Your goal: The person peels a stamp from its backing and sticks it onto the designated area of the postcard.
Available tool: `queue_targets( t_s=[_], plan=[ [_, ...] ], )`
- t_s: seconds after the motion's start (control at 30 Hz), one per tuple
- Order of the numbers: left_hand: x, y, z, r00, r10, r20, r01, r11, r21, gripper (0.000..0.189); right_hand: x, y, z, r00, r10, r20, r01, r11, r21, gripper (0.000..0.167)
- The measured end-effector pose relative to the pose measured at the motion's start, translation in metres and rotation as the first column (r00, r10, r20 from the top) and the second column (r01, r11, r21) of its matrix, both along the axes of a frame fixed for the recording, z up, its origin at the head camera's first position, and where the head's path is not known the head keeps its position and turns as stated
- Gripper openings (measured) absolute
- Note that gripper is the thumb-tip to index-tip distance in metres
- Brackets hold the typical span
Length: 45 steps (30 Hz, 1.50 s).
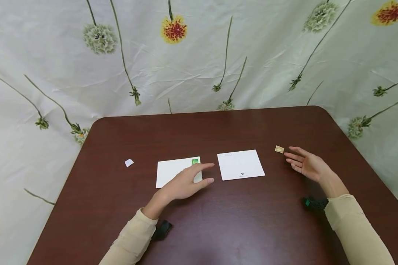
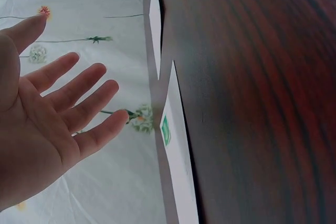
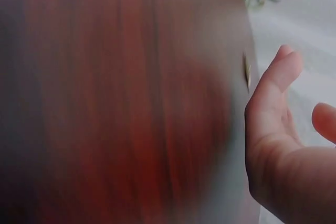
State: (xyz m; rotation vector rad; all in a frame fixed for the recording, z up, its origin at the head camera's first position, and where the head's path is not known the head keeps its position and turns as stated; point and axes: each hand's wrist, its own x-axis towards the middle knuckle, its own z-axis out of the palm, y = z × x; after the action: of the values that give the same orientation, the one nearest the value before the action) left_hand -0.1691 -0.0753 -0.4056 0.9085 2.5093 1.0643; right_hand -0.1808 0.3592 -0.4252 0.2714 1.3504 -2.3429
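Head view: on the dark table point(image 1: 238, 221), the left envelope point(image 1: 169, 171) bears a green stamp point(image 1: 195, 161); the right envelope point(image 1: 241, 164) lies apart from it. The left hand point(image 1: 185, 181) hovers across the left envelope, fingers extended and grasping nothing. Farther right, a tan stamp point(image 1: 279, 149) lies just left of the right hand point(image 1: 310, 165), whose fingers are loose and empty. That stamp should be light, thin and easily creased, best pinched by opposite edges; the envelopes look flexible, better held at a side.

Left wrist view: the palm is bare; both envelopes appear foreshortened, the left one cut off by the frame.

Right wrist view: the tan stamp is a thin sliver, its design unreadable; the near table is blurred and some fingers are hidden.
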Motion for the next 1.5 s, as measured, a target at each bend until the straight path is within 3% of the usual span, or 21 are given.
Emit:
queue_targets(
  t_s=[0.1,0.17,0.27,0.33,0.47,0.6,0.73,0.87,1.0,1.1,1.17,1.27,1.33,1.4,1.5],
  plan=[
    [0.000,0.000,-0.002,1.000,0.000,0.004,0.000,1.000,-0.003,0.053,-0.005,0.004,0.002,1.000,-0.005,0.018,0.002,0.978,0.208,0.038],
    [0.001,0.000,-0.002,1.000,0.004,0.009,-0.003,1.000,-0.005,0.053,-0.010,0.003,0.004,1.000,0.024,0.008,-0.026,0.932,0.362,0.054],
    [0.001,0.000,-0.003,1.000,0.007,0.014,-0.007,1.000,-0.005,0.053,-0.018,-0.002,0.005,0.997,0.075,-0.021,-0.051,0.831,0.553,0.068],
    [0.001,0.000,-0.003,1.000,0.006,0.015,-0.006,1.000,-0.002,0.052,-0.023,-0.006,0.006,0.995,0.086,-0.042,-0.040,0.771,0.636,0.066],
    [0.001,0.000,-0.002,1.000,0.000,0.015,0.000,1.000,-0.003,0.053,-0.029,-0.015,0.006,0.993,0.088,-0.076,0.001,0.649,0.761,0.055],
    [0.000,-0.001,-0.003,1.000,0.006,0.017,-0.006,1.000,-0.004,0.053,-0.034,-0.024,0.004,0.988,0.117,-0.099,0.029,0.489,0.872,0.046],
    [0.000,-0.001,-0.004,1.000,0.006,0.013,-0.006,1.000,0.000,0.053,-0.039,-0.030,0.001,0.983,0.144,-0.112,0.053,0.363,0.930,0.040],
    [0.000,-0.002,-0.006,1.000,0.002,0.008,-0.002,1.000,-0.001,0.053,-0.042,-0.033,-0.001,0.983,0.142,-0.115,0.069,0.293,0.954,0.035],
    [0.000,-0.002,-0.006,1.000,0.004,0.009,-0.004,1.000,0.001,0.053,-0.043,-0.035,-0.001,0.982,0.140,-0.127,0.088,0.256,0.963,0.032],
    [0.000,-0.001,-0.006,1.000,0.004,0.014,-0.004,1.000,-0.002,0.053,-0.042,-0.035,-0.001,0.981,0.135,-0.142,0.105,0.249,0.963,0.031],
    [-0.001,-0.001,-0.007,1.000,0.005,0.017,-0.005,1.000,-0.005,0.054,-0.041,-0.034,-0.001,0.979,0.127,-0.156,0.119,0.261,0.958,0.030],
    [-0.001,-0.001,-0.008,1.000,0.005,0.023,-0.005,1.000,-0.014,0.054,-0.040,-0.031,-0.002,0.978,0.098,-0.185,0.145,0.320,0.936,0.029],
    [0.000,-0.001,-0.008,1.000,0.006,0.026,-0.005,1.000,-0.015,0.054,-0.038,-0.028,-0.004,0.976,0.068,-0.208,0.165,0.393,0.905,0.030],
    [0.000,0.000,-0.008,1.000,0.006,0.023,-0.005,1.000,-0.009,0.053,-0.035,-0.024,-0.005,0.972,0.027,-0.234,0.191,0.487,0.852,0.028],
    [0.000,0.001,-0.007,1.000,0.001,0.007,-0.001,1.000,0.009,0.052,-0.027,-0.018,-0.003,0.967,-0.062,-0.249,0.224,0.679,0.699,0.017]
  ],
)
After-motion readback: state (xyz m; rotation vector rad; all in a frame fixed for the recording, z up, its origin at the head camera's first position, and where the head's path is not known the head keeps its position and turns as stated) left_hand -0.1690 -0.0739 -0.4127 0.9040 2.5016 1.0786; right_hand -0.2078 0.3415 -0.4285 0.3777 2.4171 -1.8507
